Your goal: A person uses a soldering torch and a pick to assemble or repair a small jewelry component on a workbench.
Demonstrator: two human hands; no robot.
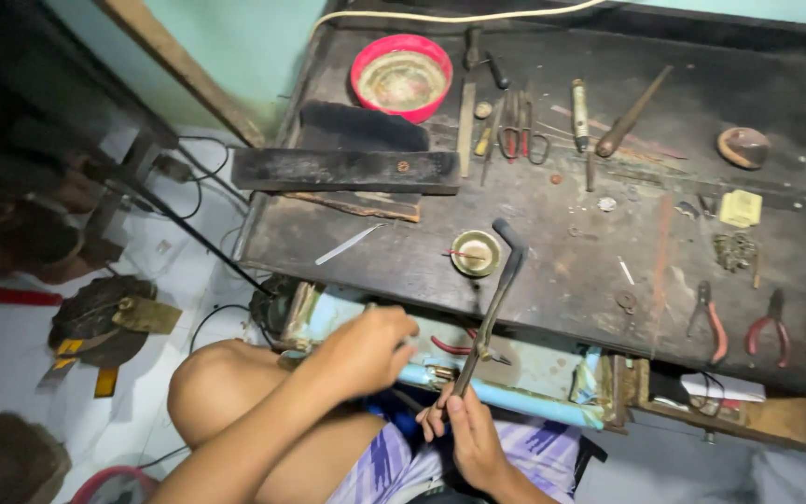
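So the right hand (473, 439) has its fingers clamped on long dark tongs (492, 303) at the bench (552, 252) edge, while the left hand (361, 350) is closed over something I can't make out. Only label-ish things: a pale yellow square pad (741, 207) on the right, and a white packet (722, 386) half-hidden in the drawer.

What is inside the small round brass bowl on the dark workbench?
Inside the small round brass bowl lies a thin red-tipped stick, with a dark spot at the centre. Whether liquid or powder covers the bottom is not clear.

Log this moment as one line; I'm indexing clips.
left hand: gripping light-blue tube | right hand: holding long dark tongs | workbench: red bowl, pliers
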